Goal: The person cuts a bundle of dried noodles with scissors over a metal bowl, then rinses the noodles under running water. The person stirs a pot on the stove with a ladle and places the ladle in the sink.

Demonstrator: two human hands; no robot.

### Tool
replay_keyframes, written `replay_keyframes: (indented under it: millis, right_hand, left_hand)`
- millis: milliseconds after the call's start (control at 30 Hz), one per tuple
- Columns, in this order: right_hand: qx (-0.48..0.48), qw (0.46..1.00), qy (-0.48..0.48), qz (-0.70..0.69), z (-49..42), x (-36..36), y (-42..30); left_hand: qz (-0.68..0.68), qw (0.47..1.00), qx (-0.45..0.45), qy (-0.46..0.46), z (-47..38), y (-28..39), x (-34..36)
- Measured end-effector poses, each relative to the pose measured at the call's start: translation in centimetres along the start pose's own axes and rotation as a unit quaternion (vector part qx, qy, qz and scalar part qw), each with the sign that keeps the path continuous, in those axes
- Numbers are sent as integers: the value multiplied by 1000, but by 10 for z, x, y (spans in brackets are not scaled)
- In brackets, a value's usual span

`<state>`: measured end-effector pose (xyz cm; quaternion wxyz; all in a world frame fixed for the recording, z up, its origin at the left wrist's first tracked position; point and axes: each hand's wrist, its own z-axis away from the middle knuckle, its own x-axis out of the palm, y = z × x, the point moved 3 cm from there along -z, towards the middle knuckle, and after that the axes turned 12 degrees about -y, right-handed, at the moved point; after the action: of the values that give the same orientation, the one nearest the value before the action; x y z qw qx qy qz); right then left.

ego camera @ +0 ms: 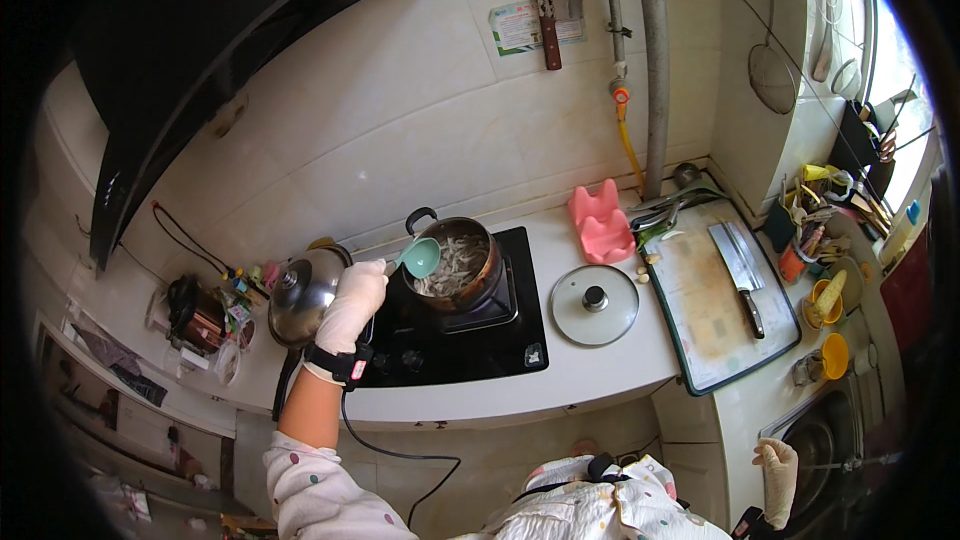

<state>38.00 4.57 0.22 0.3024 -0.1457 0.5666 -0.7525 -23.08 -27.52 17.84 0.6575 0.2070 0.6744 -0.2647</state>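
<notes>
My left hand (363, 289), in a pale glove with a black strap at the wrist, grips the handle of a mint-green ladle (420, 256). The ladle's bowl is over the left rim of a two-handled metal pot (491, 286). Pale strips of food (459, 262) in liquid fill the pot, which stands on the right burner of a black gas hob (480, 360). My right hand (778, 461), gloved too, is at the lower right beside the sink, its fingers loosely bent with nothing seen in them.
A lidded wok (300, 304) is left of the pot. Right of the hob lie a glass lid (595, 322), a pink rack (602, 229) and a cutting board (690, 300) bearing a cleaver (739, 266). Yellow cups (834, 356) stand near the sink (814, 442). A range hood (187, 75) hangs above left.
</notes>
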Motion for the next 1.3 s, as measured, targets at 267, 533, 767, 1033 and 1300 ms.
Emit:
replay_keyframes:
  millis: [267,533,767,1033,1300]
  right_hand:
    - [9,1000,-10,9,-4,2,0]
    - [9,1000,-10,-5,-2,3,7]
    - [10,1000,-10,-25,0,-5,11]
    - [13,999,-31,-31,-2,0,19]
    - [23,999,-19,-19,4,0,21]
  left_hand:
    - [-207,978,13,29,9,6,16]
    - [-198,980,6,37,0,2,31]
    - [-14,994,-79,78,4,3,-15]
    - [-303,953,-4,6,-3,8,2]
    - [-161,985,21,62,-8,0,19]
